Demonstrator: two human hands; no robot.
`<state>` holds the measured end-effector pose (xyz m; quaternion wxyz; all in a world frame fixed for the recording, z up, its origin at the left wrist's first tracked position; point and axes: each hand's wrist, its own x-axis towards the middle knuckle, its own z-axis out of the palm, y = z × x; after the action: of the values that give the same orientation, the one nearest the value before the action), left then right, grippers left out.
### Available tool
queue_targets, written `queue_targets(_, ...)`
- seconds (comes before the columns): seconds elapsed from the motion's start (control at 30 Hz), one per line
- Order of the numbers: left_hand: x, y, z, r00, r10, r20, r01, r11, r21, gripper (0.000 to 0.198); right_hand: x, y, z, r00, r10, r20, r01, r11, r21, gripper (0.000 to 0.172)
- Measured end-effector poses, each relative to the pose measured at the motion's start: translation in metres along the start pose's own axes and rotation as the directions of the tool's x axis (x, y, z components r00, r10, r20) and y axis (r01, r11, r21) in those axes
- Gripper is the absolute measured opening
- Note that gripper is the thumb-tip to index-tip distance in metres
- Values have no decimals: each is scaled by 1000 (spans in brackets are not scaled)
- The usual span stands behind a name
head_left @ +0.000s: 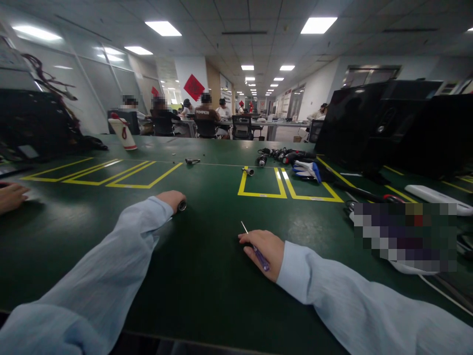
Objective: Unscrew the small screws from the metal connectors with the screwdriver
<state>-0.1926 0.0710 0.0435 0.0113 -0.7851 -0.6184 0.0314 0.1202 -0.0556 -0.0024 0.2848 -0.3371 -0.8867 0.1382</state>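
Grips a purple screwdriver (260,255) in the right hand (264,246), with fingers closed around the handle and the thin metal shaft sticking out toward the far left. Rests this hand low on the green counter (207,266), not far from the near edge. Closes the left hand (170,198) on a small metal cylinder (182,206), showing only its end past the fingers, also down on the counter and well apart from the screwdriver. Wears light blue sleeves on both arms.

Farther back, near the yellow tape lines (262,195): two small metal parts (248,171), then a heap of tools (279,155) just beside a blue and white glove (306,170). At the far left, a white bottle (124,134) with a red strap. At the left edge, another person's hand (11,196) resting on the counter. On the right, dark monitors (388,128).
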Motion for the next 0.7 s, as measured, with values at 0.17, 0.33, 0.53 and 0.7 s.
queue_targets(0.17, 0, 15, -2, 987, 128, -93, -132, 991, -31, 25, -1, -1, -2, 999, 11, -49, -7, 996, 85, 21)
queue_targets(0.33, 0, 50, 6, 923, 299, -241, -339, 930, -143, 20, 0, 2, -5, 990, 79, -118, -34, 940, 338, 22)
queue_targets(0.53, -10, 107, 27, 848, 371, -379, -491, 821, -293, 10, 0, 13, -8, 940, 296, -167, -52, 613, 789, 30)
queue_targets(0.7, -26, 142, 36, 838, 354, -415, -532, 700, -476, 25, -1, 10, -3, 928, 323, -184, 17, 458, 889, 3)
